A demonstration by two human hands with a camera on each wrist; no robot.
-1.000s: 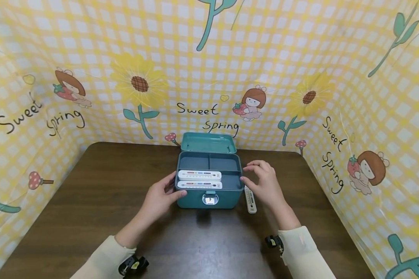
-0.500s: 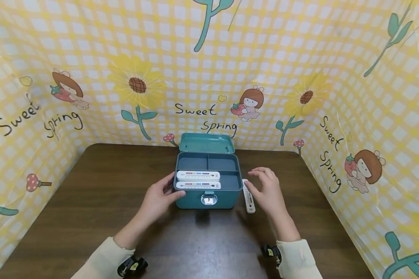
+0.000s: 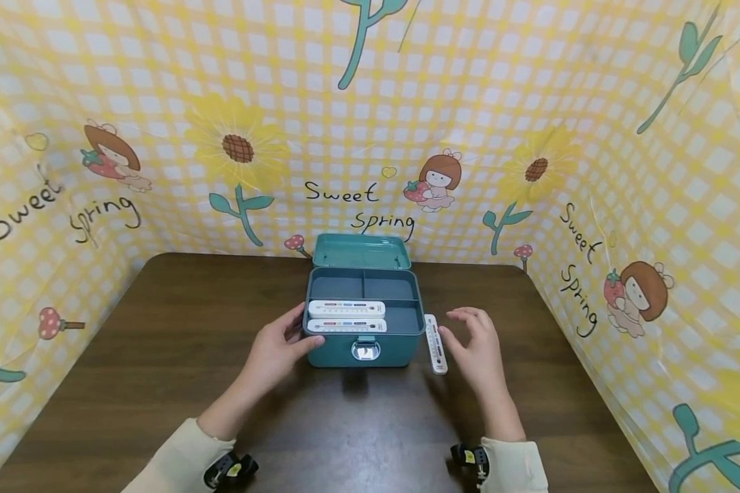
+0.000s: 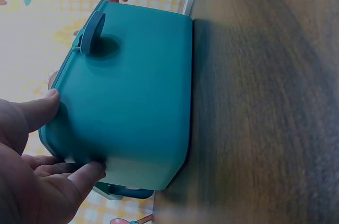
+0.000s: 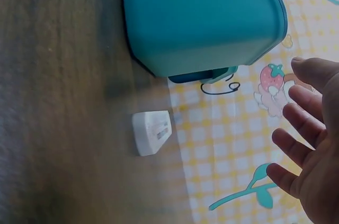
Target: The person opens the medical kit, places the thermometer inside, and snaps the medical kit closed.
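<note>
A teal storage box with a metal latch stands open on the table, its lid tipped back. Two white thermometers with printed scales lie side by side in the front part of its grey divided tray. My left hand grips the box's front left corner, thumb at the front rim and fingers on the side wall. Another white thermometer lies on the table close to the box's right side. Just right of it hovers my right hand, fingers loosely bent, holding nothing.
The brown wooden table reaches back to a yellow checked cloth printed with flowers. This cloth also rises along the left and right sides. A black camera band sits on each wrist.
My right hand has drawn away from the tray's right rim, moving right and lower, leaving the table thermometer in fuller view. The left hand keeps its place on the box.
</note>
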